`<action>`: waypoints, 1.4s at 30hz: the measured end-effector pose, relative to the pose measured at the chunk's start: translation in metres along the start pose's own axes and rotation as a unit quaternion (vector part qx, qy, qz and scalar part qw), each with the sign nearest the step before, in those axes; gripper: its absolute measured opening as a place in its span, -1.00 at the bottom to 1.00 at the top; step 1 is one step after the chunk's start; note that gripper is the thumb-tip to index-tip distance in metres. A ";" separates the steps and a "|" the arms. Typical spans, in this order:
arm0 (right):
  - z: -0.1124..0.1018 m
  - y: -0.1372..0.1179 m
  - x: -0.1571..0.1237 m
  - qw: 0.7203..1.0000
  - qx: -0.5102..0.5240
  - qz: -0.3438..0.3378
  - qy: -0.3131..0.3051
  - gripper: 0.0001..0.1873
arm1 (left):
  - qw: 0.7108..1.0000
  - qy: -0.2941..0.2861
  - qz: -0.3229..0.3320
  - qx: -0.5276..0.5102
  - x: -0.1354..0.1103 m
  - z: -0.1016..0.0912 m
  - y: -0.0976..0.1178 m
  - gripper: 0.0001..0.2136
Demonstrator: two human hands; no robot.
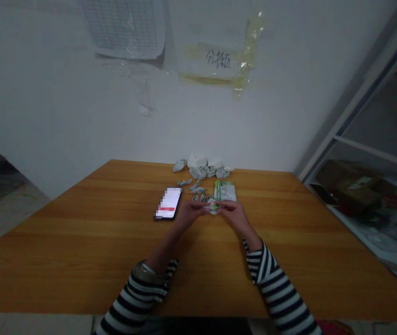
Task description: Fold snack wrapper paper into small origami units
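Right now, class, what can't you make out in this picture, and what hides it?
All in the head view:
Held piece: partly covered by fingers of the left hand and right hand.
Phone: screen pixelated.
Packet: print too small, blurred.
Chart: top cut off by the upper edge.
Shelf items: dim, blurred.

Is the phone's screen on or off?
On: the phone glows bright white, with a red bar showing low on its display.
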State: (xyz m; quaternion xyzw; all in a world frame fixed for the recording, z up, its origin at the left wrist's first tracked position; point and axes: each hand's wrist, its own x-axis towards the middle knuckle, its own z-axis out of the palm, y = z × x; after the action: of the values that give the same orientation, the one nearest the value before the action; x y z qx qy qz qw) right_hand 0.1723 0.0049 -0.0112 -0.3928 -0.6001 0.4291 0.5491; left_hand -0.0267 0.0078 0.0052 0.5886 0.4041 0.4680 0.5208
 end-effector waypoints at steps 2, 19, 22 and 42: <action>0.000 0.000 0.000 1.000 -0.003 0.001 0.000 -0.72 | 1.000 -0.003 -0.003 0.005 -0.001 0.002 0.004 -0.71; 0.004 -0.011 0.001 0.995 0.032 0.011 0.093 -0.90 | 0.998 0.034 0.056 -0.015 -0.002 0.010 -0.001 -0.81; 0.014 -0.010 -0.001 0.993 0.038 0.005 0.115 -0.89 | 0.993 0.096 0.039 -0.059 -0.005 0.019 -0.003 -0.79; 0.030 -0.003 -0.004 0.992 0.089 0.023 0.086 -0.68 | 0.979 0.170 0.034 -0.107 -0.008 0.026 0.002 -0.70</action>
State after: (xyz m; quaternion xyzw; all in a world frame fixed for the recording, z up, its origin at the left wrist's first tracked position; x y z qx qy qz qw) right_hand 0.1426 -0.0025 -0.0106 -0.3914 -0.5010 0.4578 0.6214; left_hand -0.0030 -0.0066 0.0053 0.4550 0.4141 0.6193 0.4879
